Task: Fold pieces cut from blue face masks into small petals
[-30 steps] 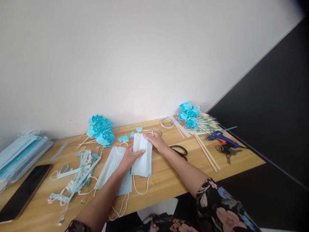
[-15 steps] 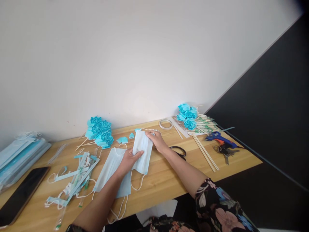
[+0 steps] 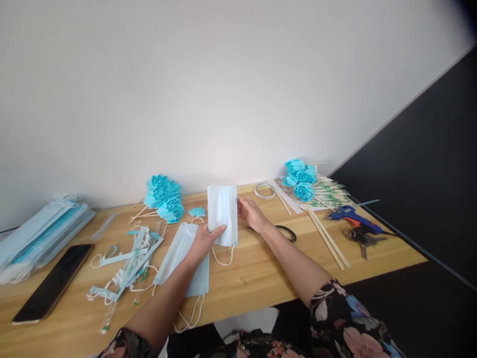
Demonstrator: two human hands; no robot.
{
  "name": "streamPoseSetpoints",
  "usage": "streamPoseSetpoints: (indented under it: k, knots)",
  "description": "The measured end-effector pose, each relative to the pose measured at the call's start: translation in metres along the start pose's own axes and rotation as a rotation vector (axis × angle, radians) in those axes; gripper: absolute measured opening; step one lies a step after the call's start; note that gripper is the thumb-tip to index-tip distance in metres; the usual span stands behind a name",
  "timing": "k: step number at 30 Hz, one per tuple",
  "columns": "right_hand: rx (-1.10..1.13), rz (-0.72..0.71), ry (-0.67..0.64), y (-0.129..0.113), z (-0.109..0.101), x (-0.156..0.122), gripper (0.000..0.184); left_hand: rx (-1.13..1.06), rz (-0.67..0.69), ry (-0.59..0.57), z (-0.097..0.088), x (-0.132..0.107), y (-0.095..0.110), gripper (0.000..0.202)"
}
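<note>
A pale blue face mask (image 3: 223,209) stands upright over the table, its ear loop hanging below. My left hand (image 3: 204,239) pinches its lower left part, thumb across the front. Beside the mask's right edge is my right hand (image 3: 251,215), its fingers loosely bent and partly hidden; they look apart from the mask. Under my left forearm lies another face mask (image 3: 199,278) with white loops trailing to the table edge. Black-handled scissors (image 3: 288,232) lie beneath my right wrist. A small blue cut piece (image 3: 197,212) rests behind the masks.
Blue fabric flowers on sticks (image 3: 164,196) lie back left, with more blue flowers (image 3: 302,179) back right near a tape roll (image 3: 265,197). Cut mask strips (image 3: 130,258), a phone (image 3: 54,283) and a mask stack (image 3: 48,231) are left. Wooden sticks (image 3: 328,238), a glue gun (image 3: 356,219) and keys (image 3: 361,238) are right.
The mask has been raised and turned more upright. My right hand has slipped from its upper right corner to beside its right edge. The view has shifted left.
</note>
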State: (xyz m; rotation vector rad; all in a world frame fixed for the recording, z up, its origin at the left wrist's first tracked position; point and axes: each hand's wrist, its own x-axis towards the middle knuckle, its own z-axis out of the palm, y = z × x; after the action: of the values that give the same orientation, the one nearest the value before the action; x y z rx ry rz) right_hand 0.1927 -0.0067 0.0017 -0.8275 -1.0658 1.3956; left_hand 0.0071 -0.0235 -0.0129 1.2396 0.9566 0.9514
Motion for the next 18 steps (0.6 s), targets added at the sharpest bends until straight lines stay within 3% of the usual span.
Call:
streamPoseSetpoints:
  k: [3, 7, 18]
  knots:
    - [-0.051, 0.051, -0.176, -0.002, 0.007, -0.006, 0.037, -0.094, 0.073, 0.094, 0.000, 0.001, 0.006, 0.046]
    - [-0.110, 0.045, -0.283, -0.004, 0.013, -0.010, 0.035, -0.151, 0.089, 0.168, 0.000, 0.002, 0.010, 0.050]
    - [-0.162, -0.017, -0.212, 0.003, 0.006, -0.005, 0.037, -0.146, 0.181, 0.267, -0.005, 0.005, 0.003, 0.046]
